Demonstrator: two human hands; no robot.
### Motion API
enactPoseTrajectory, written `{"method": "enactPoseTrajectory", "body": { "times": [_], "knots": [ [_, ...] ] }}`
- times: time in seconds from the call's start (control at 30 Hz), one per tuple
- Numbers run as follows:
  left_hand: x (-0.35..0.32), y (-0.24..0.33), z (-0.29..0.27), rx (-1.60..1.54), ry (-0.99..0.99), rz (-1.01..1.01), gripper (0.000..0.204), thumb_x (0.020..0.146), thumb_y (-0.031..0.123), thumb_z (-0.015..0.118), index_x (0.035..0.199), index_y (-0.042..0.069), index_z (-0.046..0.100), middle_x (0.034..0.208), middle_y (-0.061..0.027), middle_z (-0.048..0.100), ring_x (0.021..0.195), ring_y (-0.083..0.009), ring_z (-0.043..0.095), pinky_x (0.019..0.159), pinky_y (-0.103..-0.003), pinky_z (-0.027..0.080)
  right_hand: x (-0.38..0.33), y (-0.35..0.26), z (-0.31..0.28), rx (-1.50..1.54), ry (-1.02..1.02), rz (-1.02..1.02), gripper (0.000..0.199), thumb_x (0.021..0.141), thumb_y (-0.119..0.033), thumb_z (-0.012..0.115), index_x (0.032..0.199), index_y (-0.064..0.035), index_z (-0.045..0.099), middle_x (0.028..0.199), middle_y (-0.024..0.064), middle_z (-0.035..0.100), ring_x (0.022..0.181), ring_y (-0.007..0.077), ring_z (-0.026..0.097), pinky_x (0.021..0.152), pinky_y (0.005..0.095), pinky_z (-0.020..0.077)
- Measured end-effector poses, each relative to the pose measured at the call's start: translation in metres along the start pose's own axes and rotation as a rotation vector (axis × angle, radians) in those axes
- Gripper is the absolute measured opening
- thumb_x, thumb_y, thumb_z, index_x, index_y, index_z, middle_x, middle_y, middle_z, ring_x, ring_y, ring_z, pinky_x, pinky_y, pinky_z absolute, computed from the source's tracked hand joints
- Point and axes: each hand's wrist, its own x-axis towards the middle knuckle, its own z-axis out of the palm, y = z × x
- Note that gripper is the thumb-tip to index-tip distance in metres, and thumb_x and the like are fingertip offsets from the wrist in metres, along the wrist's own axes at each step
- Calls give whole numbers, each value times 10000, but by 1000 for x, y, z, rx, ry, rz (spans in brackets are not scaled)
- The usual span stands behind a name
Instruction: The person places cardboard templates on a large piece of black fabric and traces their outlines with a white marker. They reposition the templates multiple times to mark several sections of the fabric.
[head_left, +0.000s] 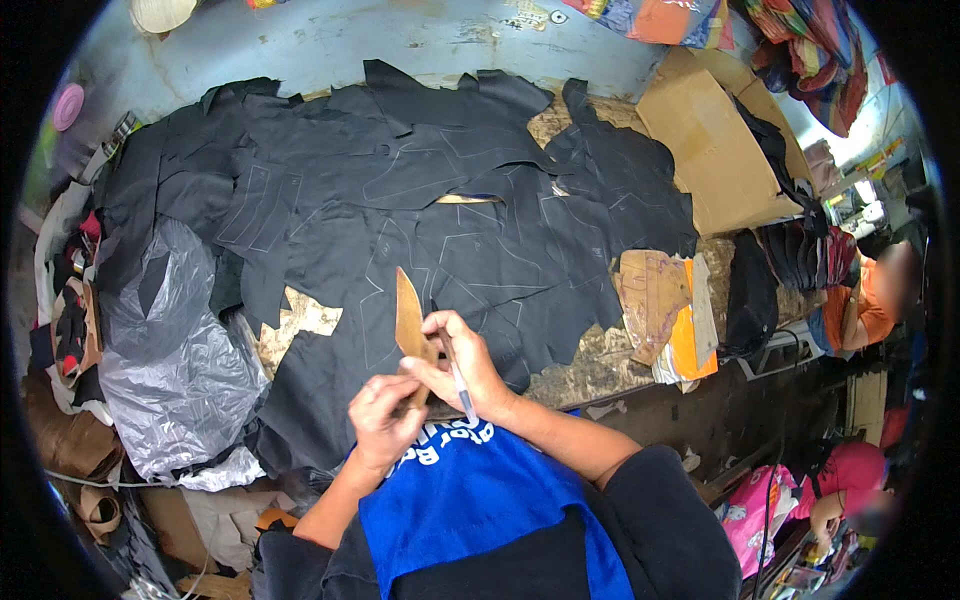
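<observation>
Cluttered workshop, worn wooden counter [600,350] almost wholly covered by black leather sheets [430,200] marked with pale outlines; bare wood seen only at near right edge and through small gaps. Tan pattern piece [408,322] held upright at near edge, over leather. Left hand [385,420] closed on its lower end; right hand [462,365] gripping pattern piece and pen [462,390] together. Hands touching. Grey plastic bag [170,350] crowding left; cardboard box [715,150] far right; stacked templates [665,310] right.

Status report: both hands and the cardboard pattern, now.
Left hand grips the cardboard pattern at its base. Right hand holds a pen, steadying it. Black fabric beneath.
</observation>
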Motion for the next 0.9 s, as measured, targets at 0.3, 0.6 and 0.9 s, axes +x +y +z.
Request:
{"method": "enactPoseTrajectory", "body": {
  "times": [0.3,0.6,0.9],
  "knots": [
    [17,-15,-3,232,-104,-127,519,619,234,809,1054,26,619,1158,-179,541,1090,-336,486,932,-412,399,-16,-9,-199,-271,558,-96,324,644,30,631,917,-110,527,900,14,531,840,119,524,770,277,466],
    [36,-53,-15,711,-113,-559,991,560,455,818,1344,31,385,1337,-215,416,1269,-363,335,1024,-526,241,-5,-9,-239,-1002,636,-23,306,739,7,634,1041,-6,589,963,195,632,936,351,603,813,399,471],
    [31,-60,-47,713,-205,-579,875,472,492,840,1154,10,578,1104,-183,589,1072,-316,518,978,-492,273,120,20,-233,-1351,647,375,250,838,-120,501,1052,-49,610,1078,160,622,1010,350,590,794,489,474]
  ]
}}
